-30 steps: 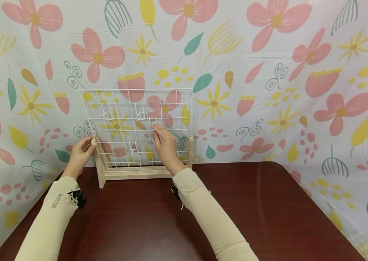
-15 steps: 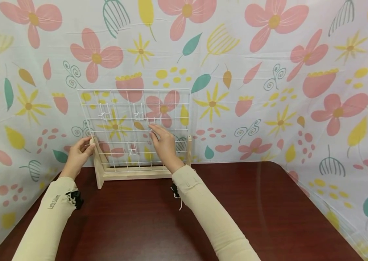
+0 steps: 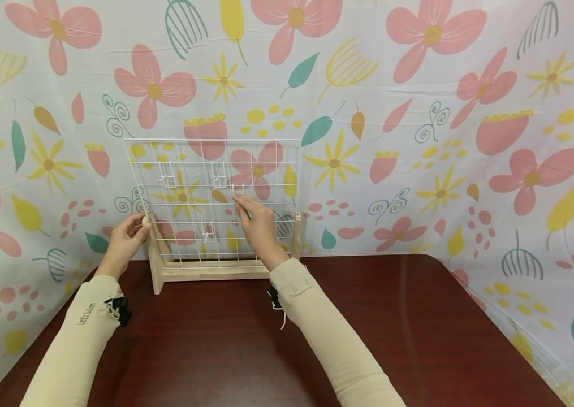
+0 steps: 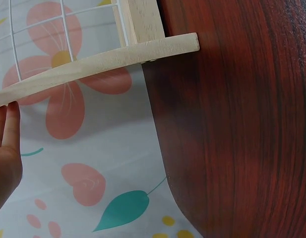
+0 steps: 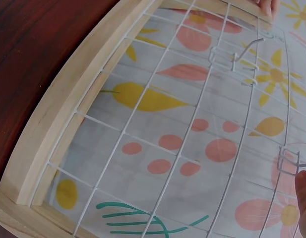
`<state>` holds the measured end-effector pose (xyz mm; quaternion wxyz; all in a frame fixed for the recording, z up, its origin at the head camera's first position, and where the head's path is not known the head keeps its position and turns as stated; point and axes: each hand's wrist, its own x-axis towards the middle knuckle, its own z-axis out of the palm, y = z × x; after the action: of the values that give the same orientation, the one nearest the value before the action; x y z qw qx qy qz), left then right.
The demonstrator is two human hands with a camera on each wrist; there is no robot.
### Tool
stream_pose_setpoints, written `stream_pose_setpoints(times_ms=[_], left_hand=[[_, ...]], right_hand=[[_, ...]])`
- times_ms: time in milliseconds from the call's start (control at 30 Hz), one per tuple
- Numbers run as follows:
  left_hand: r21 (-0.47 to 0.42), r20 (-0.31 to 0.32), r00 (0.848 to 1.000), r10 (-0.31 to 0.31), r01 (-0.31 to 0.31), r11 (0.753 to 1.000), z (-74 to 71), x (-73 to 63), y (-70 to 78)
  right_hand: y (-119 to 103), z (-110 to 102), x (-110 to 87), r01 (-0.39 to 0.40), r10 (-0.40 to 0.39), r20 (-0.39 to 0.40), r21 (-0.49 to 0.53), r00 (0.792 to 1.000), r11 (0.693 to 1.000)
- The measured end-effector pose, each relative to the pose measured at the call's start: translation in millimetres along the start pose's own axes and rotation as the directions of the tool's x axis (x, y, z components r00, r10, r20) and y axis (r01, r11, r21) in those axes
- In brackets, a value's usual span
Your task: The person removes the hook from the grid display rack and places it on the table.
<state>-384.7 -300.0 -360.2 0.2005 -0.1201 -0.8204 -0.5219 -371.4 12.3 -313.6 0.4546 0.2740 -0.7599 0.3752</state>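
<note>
A white wire grid (image 3: 190, 212) stands upright in a pale wooden stand (image 3: 215, 273). My left hand (image 3: 125, 240) grips the top of the stand's left post (image 3: 154, 254), thumb in front; in the left wrist view, its fingers touch the wooden post (image 4: 88, 68). My right hand (image 3: 258, 226) pinches a white wire hook (image 5: 290, 161) at the grid, right of centre; its fingers cover part of the hook. Other white wire hooks hang on the grid: an upper left hook (image 3: 167, 174), an upper middle hook (image 3: 219, 174) and a lower hook (image 3: 208, 230).
The stand rests near the back edge of a dark red-brown table (image 3: 205, 350). Close behind it hangs a white flowered cloth (image 3: 348, 113), which also runs along the sides. Dark bands are strapped at both sleeve cuffs.
My right fingertips have shifted very slightly left and down at the hook. The left hand stays on the post, and the grid and other hooks keep their places.
</note>
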Motion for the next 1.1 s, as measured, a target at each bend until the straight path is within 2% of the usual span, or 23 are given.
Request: stream_pose_setpoints(times_ms=[233, 433, 767, 1100], left_hand=[[0.015, -0.001, 1.0, -0.013, 0.013, 1.0, -0.9, -1.0, 1.2], [0.005, 0.002, 1.0, 0.002, -0.002, 1.0, -0.6, -1.6, 1.4], [-0.003, 0.005, 1.0, -0.007, 0.007, 1.0, 0.5, 0.8, 2.3], [0.002, 0.005, 1.0, -0.014, 0.014, 1.0, 0.1, -0.2, 2.0]], right_hand=[[-2, -2, 2.8, -0.019, 0.019, 0.008, 0.032, 1.0, 0.999], [-2, -4, 5.2, -0.023, 0.023, -0.006, 0.043, 1.0, 0.999], [-1, -8, 8.1, 0.024, -0.023, -0.032, 0.033, 0.999, 0.999], [-1, -19, 6.5, 0.08, -0.08, -0.002, 0.049, 0.997, 0.996]])
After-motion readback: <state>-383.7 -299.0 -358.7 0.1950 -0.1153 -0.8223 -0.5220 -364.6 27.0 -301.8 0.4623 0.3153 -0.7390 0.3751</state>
